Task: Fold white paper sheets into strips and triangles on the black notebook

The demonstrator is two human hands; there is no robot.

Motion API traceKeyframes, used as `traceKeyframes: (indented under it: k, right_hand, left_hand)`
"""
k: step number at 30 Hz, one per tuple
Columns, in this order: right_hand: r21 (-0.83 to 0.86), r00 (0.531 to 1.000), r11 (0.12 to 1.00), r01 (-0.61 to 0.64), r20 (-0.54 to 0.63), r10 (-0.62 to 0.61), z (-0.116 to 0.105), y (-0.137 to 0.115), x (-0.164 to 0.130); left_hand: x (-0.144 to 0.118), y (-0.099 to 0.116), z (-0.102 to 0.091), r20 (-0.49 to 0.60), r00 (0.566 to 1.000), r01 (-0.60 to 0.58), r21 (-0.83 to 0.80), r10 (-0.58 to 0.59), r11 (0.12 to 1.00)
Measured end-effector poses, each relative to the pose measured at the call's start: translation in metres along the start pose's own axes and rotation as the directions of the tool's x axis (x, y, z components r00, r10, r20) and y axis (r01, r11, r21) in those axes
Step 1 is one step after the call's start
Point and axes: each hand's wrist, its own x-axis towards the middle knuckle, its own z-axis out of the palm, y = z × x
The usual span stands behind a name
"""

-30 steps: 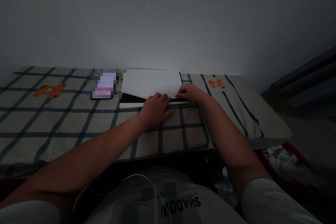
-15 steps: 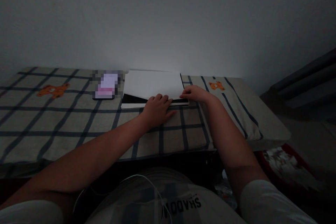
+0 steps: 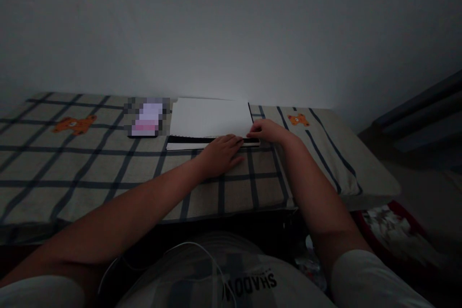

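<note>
A white sheet of paper [image 3: 210, 117] lies on a flat black pad [image 3: 191, 140] at the far middle of the table, by the wall. My left hand [image 3: 219, 153] rests palm down on the cloth, fingertips touching the paper's near edge. My right hand [image 3: 269, 130] pinches the paper's near right corner against the pad. The room is dim.
A checked tablecloth with orange bear prints [image 3: 72, 154] covers the table. A phone with a pink blurred screen [image 3: 146, 118] lies left of the paper. To the right, beyond the table edge, a red-rimmed basket [image 3: 391, 231] sits on the floor. A white cable [image 3: 202, 255] hangs over my shirt.
The paper's near edge has come down flatter over the black pad, hiding most of it. My left hand slid slightly right and flattened; my right hand stayed at the corner.
</note>
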Motion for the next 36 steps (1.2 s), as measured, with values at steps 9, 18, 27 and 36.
traceKeyframes:
  k: [9, 18, 27, 36]
  right_hand:
    - [0.028, 0.996, 0.996, -0.085, -0.007, 0.085, -0.004, 0.005, -0.004]
    - [-0.002, 0.996, 0.996, -0.089, 0.008, 0.089, -0.005, 0.004, -0.005]
    - [-0.007, 0.994, 0.994, -0.108, 0.020, 0.108, -0.005, 0.012, -0.005]
    - [0.020, 0.994, 0.994, -0.106, -0.025, 0.106, -0.006, 0.008, -0.009]
  left_hand:
    - [0.001, -0.003, -0.002, 0.022, 0.999, -0.026, -0.039, 0.026, 0.999]
    - [0.002, -0.003, -0.004, 0.059, 0.998, -0.034, -0.026, 0.036, 0.999]
    - [0.002, -0.003, -0.004, 0.061, 0.997, -0.037, -0.016, 0.038, 0.999]
    - [0.002, -0.002, -0.004, 0.075, 0.997, -0.035, -0.017, 0.036, 0.999]
